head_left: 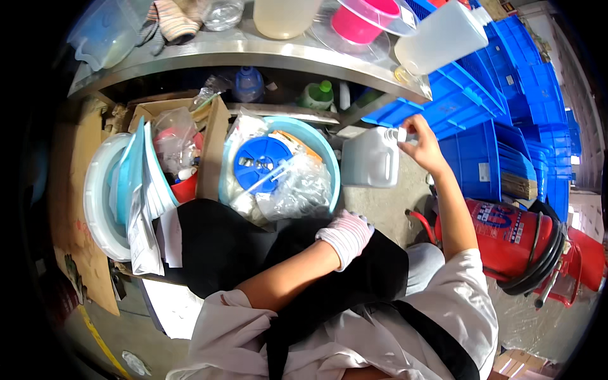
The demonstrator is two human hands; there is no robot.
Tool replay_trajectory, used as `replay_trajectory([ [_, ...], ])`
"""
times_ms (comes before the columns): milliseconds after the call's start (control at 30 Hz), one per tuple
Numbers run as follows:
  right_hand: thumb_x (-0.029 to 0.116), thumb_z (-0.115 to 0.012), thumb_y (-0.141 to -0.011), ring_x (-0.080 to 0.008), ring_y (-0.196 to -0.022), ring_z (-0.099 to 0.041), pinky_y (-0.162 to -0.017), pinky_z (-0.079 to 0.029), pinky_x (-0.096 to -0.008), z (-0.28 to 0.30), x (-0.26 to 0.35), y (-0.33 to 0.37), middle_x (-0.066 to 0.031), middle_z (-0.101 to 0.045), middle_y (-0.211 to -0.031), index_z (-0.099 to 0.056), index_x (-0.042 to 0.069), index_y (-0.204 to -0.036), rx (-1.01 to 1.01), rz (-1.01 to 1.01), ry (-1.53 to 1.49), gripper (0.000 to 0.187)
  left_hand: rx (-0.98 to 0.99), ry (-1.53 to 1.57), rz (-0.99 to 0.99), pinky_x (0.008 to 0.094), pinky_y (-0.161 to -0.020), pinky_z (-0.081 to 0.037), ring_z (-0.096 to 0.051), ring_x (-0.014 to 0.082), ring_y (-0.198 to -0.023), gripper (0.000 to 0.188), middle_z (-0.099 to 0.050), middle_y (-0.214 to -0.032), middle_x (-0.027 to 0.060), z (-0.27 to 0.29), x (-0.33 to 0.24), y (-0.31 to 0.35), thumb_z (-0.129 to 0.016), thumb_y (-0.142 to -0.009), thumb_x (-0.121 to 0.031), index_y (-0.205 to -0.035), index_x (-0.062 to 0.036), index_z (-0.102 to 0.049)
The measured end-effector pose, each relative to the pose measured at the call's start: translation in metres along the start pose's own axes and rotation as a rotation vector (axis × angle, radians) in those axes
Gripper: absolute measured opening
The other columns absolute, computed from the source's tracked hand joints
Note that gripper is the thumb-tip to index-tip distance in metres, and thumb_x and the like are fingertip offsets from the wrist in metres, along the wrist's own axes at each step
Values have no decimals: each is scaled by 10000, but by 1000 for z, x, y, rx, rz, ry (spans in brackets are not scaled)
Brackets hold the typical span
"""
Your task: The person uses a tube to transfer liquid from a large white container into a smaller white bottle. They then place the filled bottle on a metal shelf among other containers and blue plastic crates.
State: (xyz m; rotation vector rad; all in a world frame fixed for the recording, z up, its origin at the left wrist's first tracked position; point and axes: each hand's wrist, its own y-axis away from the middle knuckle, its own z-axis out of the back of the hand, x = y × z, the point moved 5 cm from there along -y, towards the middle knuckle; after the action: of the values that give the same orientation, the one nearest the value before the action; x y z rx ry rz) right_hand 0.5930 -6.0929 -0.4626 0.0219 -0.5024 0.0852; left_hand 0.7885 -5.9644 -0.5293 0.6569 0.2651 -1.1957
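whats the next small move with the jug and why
Probably bring the gloved left hand over to steady the translucent jug: the right hand's fingers are at its neck, while the left rests on the black apron, away from the jug.

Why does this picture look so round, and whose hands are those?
There's no robot here, just a person using two hands. A camera on the person's head looks down, and its wide lens bends straight edges. The left hand, wearing a striped glove, is over the black apron on the lap. The bare right hand has its fingers at the top of a whitish jug. On the metal table sits a pink bowl, among other things. Near the knees is a light blue tub filled with plastic bags and more.
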Motion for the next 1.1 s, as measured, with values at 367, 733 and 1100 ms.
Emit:
replay_trajectory([
  [367,183,-760,-697,-277,-954,-533,-850,-397,-410,-42,179,-93,-100,-561,-1004,-471,40,-1198,-909,240,-138,596,47,65,-39,393,-868,-467,-616,278,-1058,178,-654,-1134,133,-2,-8,-7,-609,-839,-161,-979,-68,-667],
  [733,184,-752,-707,-290,-1120,-482,-907,-326,-419,-44,148,-49,-85,-529,-1270,-479,101,-1265,-832,371,234,626,159,-9,-8,421,-910,-462,-590,294,-1080,353,-608,-1180,149,5,-6,-14,-595,-868,-197,-1194,-63,-571],
  [1100,225,-734,-793,-341,-910,-609,-834,-480,-404,-134,-73,111,-232,-622,-1036,-486,-17,-1256,-612,-513,-25,578,81,-48,-35,456,-877,-473,-603,325,-1061,345,-616,-1144,155,-30,4,-21,-577,-872,-241,-1173,-72,-587],
])
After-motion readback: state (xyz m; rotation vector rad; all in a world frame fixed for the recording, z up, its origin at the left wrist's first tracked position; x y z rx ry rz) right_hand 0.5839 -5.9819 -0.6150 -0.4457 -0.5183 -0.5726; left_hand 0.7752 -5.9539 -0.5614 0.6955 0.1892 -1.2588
